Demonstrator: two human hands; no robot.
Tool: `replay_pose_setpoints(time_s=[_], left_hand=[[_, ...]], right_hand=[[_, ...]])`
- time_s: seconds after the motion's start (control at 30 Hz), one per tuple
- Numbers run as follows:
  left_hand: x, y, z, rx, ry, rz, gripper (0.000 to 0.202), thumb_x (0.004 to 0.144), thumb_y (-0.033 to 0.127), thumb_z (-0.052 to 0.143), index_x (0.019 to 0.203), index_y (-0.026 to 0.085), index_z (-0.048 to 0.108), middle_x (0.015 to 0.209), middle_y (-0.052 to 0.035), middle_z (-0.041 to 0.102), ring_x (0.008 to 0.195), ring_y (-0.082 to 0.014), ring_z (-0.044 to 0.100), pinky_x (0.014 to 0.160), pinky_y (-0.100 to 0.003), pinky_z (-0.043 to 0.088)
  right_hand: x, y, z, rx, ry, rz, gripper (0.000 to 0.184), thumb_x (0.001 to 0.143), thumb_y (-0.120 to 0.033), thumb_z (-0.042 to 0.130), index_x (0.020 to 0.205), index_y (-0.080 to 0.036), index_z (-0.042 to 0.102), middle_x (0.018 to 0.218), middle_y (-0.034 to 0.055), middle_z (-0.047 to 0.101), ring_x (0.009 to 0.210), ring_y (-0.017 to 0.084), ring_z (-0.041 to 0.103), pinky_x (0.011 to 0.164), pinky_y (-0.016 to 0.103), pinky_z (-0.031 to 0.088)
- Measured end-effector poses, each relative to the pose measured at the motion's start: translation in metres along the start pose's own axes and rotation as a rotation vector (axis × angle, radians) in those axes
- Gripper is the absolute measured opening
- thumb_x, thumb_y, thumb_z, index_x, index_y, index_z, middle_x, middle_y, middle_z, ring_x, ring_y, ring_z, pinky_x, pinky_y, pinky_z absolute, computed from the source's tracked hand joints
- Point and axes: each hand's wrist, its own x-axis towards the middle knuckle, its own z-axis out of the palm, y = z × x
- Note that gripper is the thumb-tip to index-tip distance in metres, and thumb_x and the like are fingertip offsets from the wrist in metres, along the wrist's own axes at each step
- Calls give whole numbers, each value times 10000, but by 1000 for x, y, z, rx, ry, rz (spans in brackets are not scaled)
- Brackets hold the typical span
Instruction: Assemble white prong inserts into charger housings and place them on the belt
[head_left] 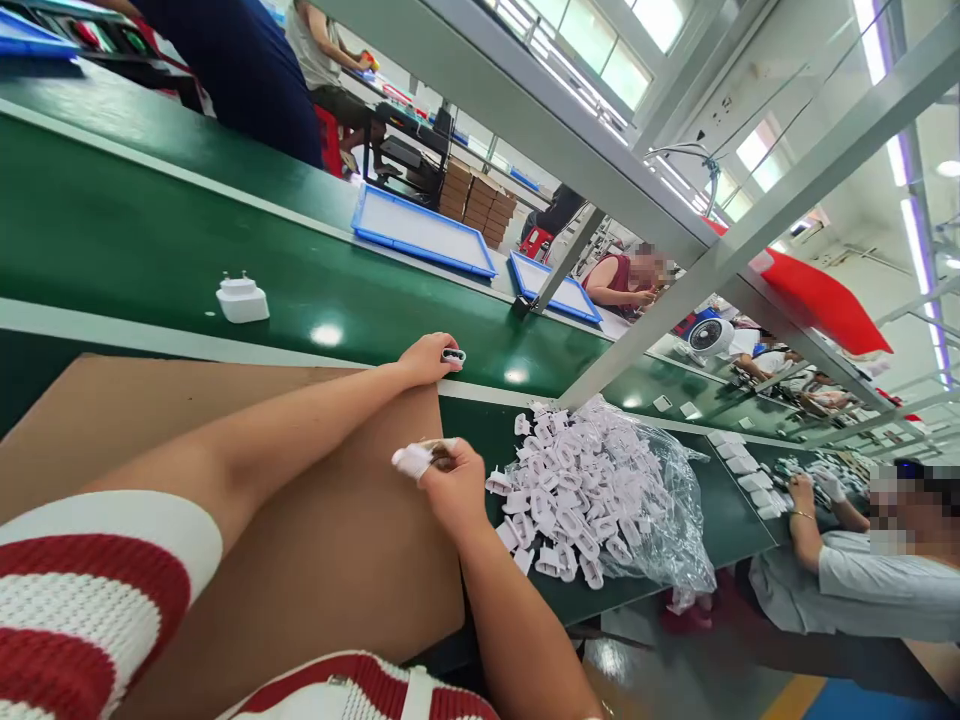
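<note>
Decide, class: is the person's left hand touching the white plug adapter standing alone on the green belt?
Apart. The head view shows the left hand, which pinches a small white part, with bare green belt between it and the plug adapter.

Left hand (429,358) at the green belt (150,240) edge, fingers (442,366) pinching a small white plug part (454,354). Right hand (450,485) over the brown cardboard sheet (300,560), taped fingertip, just beside the pile of white plug parts (570,500) spilling from a clear bag (660,520). One white adapter (241,298) sits alone on the belt. Blue trays (421,232) beyond.
</note>
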Motion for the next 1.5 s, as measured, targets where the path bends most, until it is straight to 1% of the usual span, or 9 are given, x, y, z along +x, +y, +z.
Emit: replay_pose_setpoints(time_s=[0.17,0.3,0.4,0.53,0.63,0.77,0.93,1.37,1.5], left_hand=[[-80,-6,-37,-49,-42,55,424,777,502,670,1069,201,732,1158,-109,743,1098,-322,670,959,-396,542],[-153,-11,-68,-100,-224,117,419,746,577,737,1001,250,795,1006,-58,757,960,-282,694,851,-338,552],[-197,-15,-72,-167,-332,140,483,776,598,772,1140,283,805,1125,-78,748,1054,-293,696,929,-341,565],[-235,-16,-46,-167,-23,-16,1044,586,750,896,1461,258,610,1494,-144,565,1308,-365,588,1097,-440,542],[-243,-15,-23,-204,124,-134,916,641,801,837,1321,220,638,1333,-132,631,1183,-332,631,1030,-435,576],[-237,-20,-16,-298,-28,45,558,836,618,685,1247,242,719,1209,-84,724,1104,-280,683,995,-360,579],[-236,-23,-21,-385,-68,88,859,789,588,732,1556,237,570,1460,-109,672,1268,-304,659,1115,-383,549],[-238,-14,-33,-387,-109,105,613,858,625,706,1330,238,776,1304,-120,741,1260,-339,647,1123,-427,541],[-239,-11,-36,-361,-91,108,472,881,607,653,1122,247,839,1257,-100,740,1195,-320,669,1050,-382,558]], right_hand=[[4,-13,-11,369,82,165,418,629,-529,915,815,-203,730,721,-3,704,641,138,618,588,255,459],[2,-13,-10,413,76,229,427,598,-488,945,845,-207,739,829,25,754,679,142,653,575,241,466],[0,-10,-5,360,47,259,427,607,-500,940,838,-200,741,789,11,723,601,106,567,522,225,389],[-4,-9,1,237,64,163,402,610,-484,929,838,-189,778,812,16,736,658,111,553,555,236,394],[-7,-11,4,131,75,60,405,641,-473,927,903,-189,807,937,44,778,749,140,620,584,245,439],[-8,-11,7,76,62,24,435,669,-494,897,968,-192,806,912,46,773,735,146,637,576,253,465],[-8,-10,7,27,23,6,426,676,-497,888,970,-199,807,892,34,753,730,146,645,588,260,491],[-16,-10,8,0,1,-112,442,781,-480,867,1118,-202,800,833,-2,711,669,110,618,600,249,512],[-17,-12,-3,-77,-70,-138,388,799,-419,840,1127,-217,797,1006,45,760,820,160,700,690,277,579]])
